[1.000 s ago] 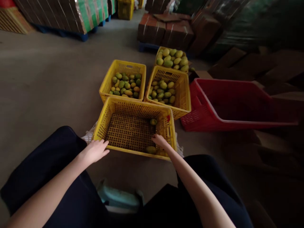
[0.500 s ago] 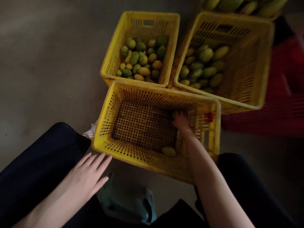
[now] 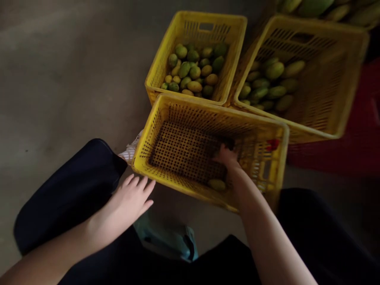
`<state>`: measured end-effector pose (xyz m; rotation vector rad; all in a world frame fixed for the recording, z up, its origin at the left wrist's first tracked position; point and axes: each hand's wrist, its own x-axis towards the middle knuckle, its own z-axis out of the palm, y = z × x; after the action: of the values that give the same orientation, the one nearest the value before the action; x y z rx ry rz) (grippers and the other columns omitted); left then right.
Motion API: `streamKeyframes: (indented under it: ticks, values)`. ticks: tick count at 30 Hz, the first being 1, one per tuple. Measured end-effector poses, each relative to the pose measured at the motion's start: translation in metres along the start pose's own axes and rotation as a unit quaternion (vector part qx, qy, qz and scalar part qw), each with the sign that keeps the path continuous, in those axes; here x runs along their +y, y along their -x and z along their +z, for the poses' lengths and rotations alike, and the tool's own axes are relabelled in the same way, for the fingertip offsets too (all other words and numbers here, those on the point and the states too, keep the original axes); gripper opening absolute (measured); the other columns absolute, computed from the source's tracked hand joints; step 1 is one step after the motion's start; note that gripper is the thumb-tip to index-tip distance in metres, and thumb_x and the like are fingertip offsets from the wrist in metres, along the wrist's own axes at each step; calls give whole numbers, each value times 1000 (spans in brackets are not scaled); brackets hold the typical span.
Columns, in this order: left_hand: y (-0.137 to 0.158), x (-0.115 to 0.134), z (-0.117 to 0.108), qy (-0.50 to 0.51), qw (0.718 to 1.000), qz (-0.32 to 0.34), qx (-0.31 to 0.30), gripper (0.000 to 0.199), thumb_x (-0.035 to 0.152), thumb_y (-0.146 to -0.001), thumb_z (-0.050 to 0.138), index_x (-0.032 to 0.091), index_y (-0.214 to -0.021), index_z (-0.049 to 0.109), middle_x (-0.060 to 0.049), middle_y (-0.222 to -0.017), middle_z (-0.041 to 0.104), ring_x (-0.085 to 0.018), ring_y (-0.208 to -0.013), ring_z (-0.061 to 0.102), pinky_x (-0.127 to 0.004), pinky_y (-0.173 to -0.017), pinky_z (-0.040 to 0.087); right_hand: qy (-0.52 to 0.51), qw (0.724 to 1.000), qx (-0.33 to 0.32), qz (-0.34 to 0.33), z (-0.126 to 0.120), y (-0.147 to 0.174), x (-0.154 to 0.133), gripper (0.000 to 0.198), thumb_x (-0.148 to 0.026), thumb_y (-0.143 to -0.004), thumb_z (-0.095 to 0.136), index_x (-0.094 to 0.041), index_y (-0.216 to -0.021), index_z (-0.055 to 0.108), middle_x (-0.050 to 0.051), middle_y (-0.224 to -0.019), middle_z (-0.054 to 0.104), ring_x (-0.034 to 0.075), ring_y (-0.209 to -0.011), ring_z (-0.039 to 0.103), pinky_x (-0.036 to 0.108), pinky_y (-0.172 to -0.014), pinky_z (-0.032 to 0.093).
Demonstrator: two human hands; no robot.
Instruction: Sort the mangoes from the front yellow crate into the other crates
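A yellow perforated plastic crate (image 3: 166, 180) stands right in front of me, between my knees. My right hand (image 3: 228, 156) reaches down inside it, near the bottom on its right side. Its fingers are dim and blurred, and whether they hold anything is hidden. One oval, yellow-green fruit (image 3: 217, 184) lies on the crate's floor close to the near wall, below that hand and apart from it. Just outside the crate's near left corner is my left hand (image 3: 134, 197), empty, fingers spread and fingertips close to the rim; contact is not clear.
Behind stand two more yellow crates, the left one (image 3: 237, 59) and the right one (image 3: 350, 79), both with many oval green and yellow fruits. More large fruits (image 3: 316, 8) show at the top right. Red crates (image 3: 323, 156) stand at right. A teal stool-like object (image 3: 166, 235) sits below.
The view has swung, so the crates appear further right. A fruit that showed at my right fingertips is no longer visible. My left hand stays by the crate's near corner.
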<state>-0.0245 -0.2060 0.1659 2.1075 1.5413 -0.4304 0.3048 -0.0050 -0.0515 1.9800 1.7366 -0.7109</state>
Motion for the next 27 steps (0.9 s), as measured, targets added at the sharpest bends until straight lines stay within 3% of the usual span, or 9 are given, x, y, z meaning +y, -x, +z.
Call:
streamKeyframes:
  ticks: [4,7,11,15,17,20,22,23,27]
  values:
    - [-1,7,-13,-35,999,38,9,47,34,-96,41,13,-137,52,-19,-127,61,-35,-117,56,-50,-103,38,-207,978,-33,-17,-52,36,-16,62,-5,-54,84,-10,-109,58,17,-107,64,37,-115,55,50,-97,44]
    - [-1,15,-16,-73,994,85,3,45,34,-95,46,10,-131,56,-20,-118,65,-34,-107,62,-47,-95,44,-354,933,-39,-48,-95,71,-19,41,0,-54,82,-15,-86,61,3,-82,64,24,-89,62,39,-79,55]
    - [-7,24,-15,-97,987,126,18,37,33,-93,49,10,-120,63,-19,-105,68,-33,-94,66,-43,-83,48,-593,791,-55,-141,-135,140,-15,30,-17,-61,80,-20,-81,59,1,-78,65,18,-70,63,30,-58,58]
    - [-24,25,-10,-87,988,127,-8,40,33,-92,48,8,-121,62,-22,-109,67,-35,-96,66,-42,-81,46,-755,619,-79,-201,-151,209,-12,18,-29,-73,66,-19,-88,63,5,-84,70,21,-75,67,38,-62,61]
    - [-38,22,-8,-35,989,135,-41,40,36,-90,50,11,-118,64,-21,-113,67,-34,-99,65,-41,-84,45,-807,551,-74,-202,-155,233,-11,18,-31,-76,62,-19,-88,64,4,-83,71,22,-79,68,40,-69,61]
    - [-74,16,-13,145,968,168,-118,33,41,-84,55,19,-105,70,-12,-110,70,-27,-100,65,-32,-86,43,-866,460,-58,-187,-158,251,-10,11,-27,-76,62,-21,-85,62,2,-81,71,21,-85,68,40,-76,60]
    - [-109,17,-21,249,949,130,-141,28,41,-83,54,21,-90,72,-8,-95,73,-23,-89,67,-29,-82,43,-895,417,-51,-148,-157,253,-6,11,-27,-75,63,-20,-84,61,1,-79,70,19,-83,67,37,-75,60]
    - [-129,21,-25,278,950,88,-113,24,38,-82,55,20,-81,71,-7,-88,73,-22,-84,66,-29,-81,43,-906,403,-52,-118,-157,253,-3,13,-29,-76,63,-20,-85,61,2,-78,69,18,-82,67,35,-72,59]
    - [-194,56,-31,326,945,5,3,17,27,-74,61,19,-59,61,-9,-76,69,-27,-94,62,-32,-88,40,-917,390,-87,-20,-149,249,17,35,-48,-78,59,-16,-92,64,7,-76,68,19,-74,64,28,-56,55]
